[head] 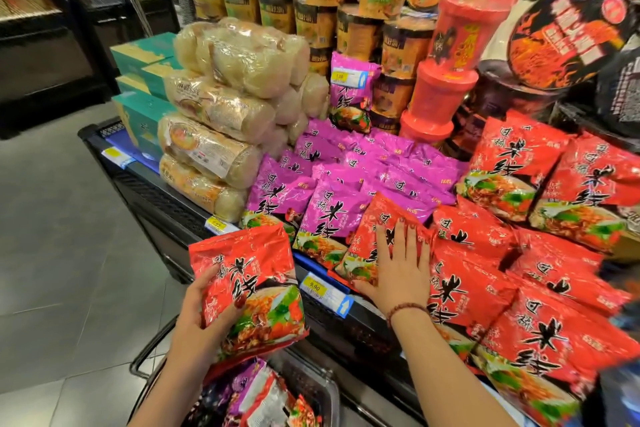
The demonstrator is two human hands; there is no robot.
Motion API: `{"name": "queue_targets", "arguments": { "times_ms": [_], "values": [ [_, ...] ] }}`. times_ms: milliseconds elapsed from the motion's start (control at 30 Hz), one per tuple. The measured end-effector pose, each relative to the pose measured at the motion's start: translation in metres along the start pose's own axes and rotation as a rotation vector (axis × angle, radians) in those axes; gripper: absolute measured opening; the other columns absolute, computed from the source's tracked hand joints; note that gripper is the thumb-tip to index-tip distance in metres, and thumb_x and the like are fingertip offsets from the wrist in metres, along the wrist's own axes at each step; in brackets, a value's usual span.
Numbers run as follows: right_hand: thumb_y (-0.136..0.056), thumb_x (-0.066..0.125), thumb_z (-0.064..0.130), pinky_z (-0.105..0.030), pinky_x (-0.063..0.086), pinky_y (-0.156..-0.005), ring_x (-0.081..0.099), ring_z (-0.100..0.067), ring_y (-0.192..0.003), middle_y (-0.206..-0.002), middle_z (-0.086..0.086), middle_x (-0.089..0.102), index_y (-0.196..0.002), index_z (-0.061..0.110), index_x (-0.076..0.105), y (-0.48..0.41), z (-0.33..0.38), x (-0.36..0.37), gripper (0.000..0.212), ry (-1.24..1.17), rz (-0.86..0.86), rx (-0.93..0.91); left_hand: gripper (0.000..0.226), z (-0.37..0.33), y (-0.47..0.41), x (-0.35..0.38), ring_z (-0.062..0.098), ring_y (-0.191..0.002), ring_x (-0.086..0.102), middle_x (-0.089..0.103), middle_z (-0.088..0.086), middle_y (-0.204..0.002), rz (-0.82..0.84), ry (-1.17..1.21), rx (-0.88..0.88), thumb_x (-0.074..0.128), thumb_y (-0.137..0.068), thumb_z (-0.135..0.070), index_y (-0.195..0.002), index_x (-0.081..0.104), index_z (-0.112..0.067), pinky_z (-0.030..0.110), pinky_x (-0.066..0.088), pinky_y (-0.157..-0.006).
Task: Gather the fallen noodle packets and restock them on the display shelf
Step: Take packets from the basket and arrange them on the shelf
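My left hand (204, 308) grips a red noodle packet (252, 284) in front of the display shelf (162, 198), over a shopping basket. My right hand (398, 267) lies flat with straight fingers on another red packet (367, 236) at the shelf's front edge, between the purple packets (332, 198) and the stack of red packets (540, 333). Below my left arm, the basket (315, 388) holds several more red and purple packets (256, 395).
Clear-wrapped bundles of white noodles (225, 114) are stacked on the shelf's left, with teal boxes (145, 80) behind. Cup noodles (346, 3) and red tubs (446, 80) rise at the back. Price tags (322, 288) line the shelf edge. Grey tiled floor (55, 253) stretches left.
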State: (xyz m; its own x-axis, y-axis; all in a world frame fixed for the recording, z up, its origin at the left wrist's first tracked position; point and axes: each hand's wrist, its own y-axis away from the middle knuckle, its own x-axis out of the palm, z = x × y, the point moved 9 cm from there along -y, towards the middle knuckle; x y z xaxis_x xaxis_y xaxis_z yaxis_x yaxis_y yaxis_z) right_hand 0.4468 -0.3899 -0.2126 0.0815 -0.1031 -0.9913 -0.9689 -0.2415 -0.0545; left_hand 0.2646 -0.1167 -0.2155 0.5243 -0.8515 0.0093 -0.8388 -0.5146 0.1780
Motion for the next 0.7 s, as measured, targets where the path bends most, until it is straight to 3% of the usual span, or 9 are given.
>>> {"name": "queue_targets", "arguments": {
  "times_ms": [167, 333, 433, 500, 600, 700],
  "values": [
    [-0.075, 0.046, 0.081, -0.052, -0.007, -0.116, -0.015, -0.036, -0.146, -0.158, -0.016, -0.020, -0.140, 0.021, -0.033, -0.007, 0.004, 0.002, 0.118, 0.027, 0.050, -0.011, 0.057, 0.001, -0.002, -0.001, 0.016, -0.103, 0.065, 0.057, -0.011, -0.126, 0.003, 0.027, 0.004, 0.067, -0.085, -0.009, -0.124, 0.051, -0.048, 0.031, 0.053, -0.074],
    [-0.079, 0.046, 0.078, -0.051, -0.005, -0.117, -0.014, -0.035, -0.147, -0.158, -0.015, -0.019, -0.146, 0.022, -0.027, -0.005, 0.005, 0.004, 0.114, -0.001, 0.102, -0.049, 0.056, -0.006, 0.006, 0.007, -0.014, -0.082, 0.062, 0.052, -0.020, -0.117, 0.036, 0.011, 0.031, 0.063, -0.087, -0.001, -0.129, 0.048, -0.035, 0.010, 0.050, -0.059],
    [-0.088, 0.040, 0.069, -0.045, -0.003, -0.119, -0.009, -0.030, -0.148, -0.160, -0.011, -0.013, -0.152, 0.027, -0.014, -0.004, 0.005, -0.010, 0.094, -0.116, 0.116, -0.075, 0.056, -0.007, 0.006, 0.015, -0.002, -0.093, 0.065, 0.055, -0.013, -0.125, 0.098, 0.011, 0.034, 0.069, -0.081, -0.015, -0.126, 0.049, -0.042, 0.017, 0.054, -0.064],
    [-0.093, 0.042, 0.059, -0.041, 0.001, -0.120, -0.006, -0.025, -0.149, -0.161, -0.006, -0.010, -0.153, 0.030, -0.006, 0.001, 0.002, -0.023, 0.082, -0.306, 0.090, -0.075, 0.061, -0.013, 0.004, 0.025, 0.007, -0.097, 0.066, 0.057, -0.009, -0.126, 0.148, -0.003, 0.048, 0.077, -0.073, -0.026, -0.123, 0.050, -0.048, 0.022, 0.056, -0.066],
    [-0.095, 0.051, 0.045, -0.036, 0.014, -0.120, 0.004, -0.013, -0.148, -0.162, 0.005, 0.001, -0.153, 0.031, 0.011, 0.015, -0.002, -0.045, 0.071, -0.726, 0.042, -0.050, 0.067, -0.025, 0.001, 0.053, 0.011, -0.094, 0.069, 0.061, -0.003, -0.123, 0.221, 0.036, 0.056, 0.084, -0.071, -0.020, -0.124, 0.051, -0.045, 0.025, 0.057, -0.069],
    [-0.094, 0.058, 0.035, -0.026, 0.028, -0.113, 0.025, -0.004, -0.141, -0.151, 0.015, 0.026, -0.144, 0.044, 0.019, 0.035, 0.002, -0.065, 0.064, -1.201, 0.120, -0.060, 0.071, -0.043, -0.005, 0.090, 0.014, -0.104, 0.066, 0.062, 0.002, -0.127, 0.309, 0.075, 0.097, 0.085, -0.066, -0.027, -0.127, 0.051, -0.039, 0.033, 0.056, -0.087]
  ]
}}
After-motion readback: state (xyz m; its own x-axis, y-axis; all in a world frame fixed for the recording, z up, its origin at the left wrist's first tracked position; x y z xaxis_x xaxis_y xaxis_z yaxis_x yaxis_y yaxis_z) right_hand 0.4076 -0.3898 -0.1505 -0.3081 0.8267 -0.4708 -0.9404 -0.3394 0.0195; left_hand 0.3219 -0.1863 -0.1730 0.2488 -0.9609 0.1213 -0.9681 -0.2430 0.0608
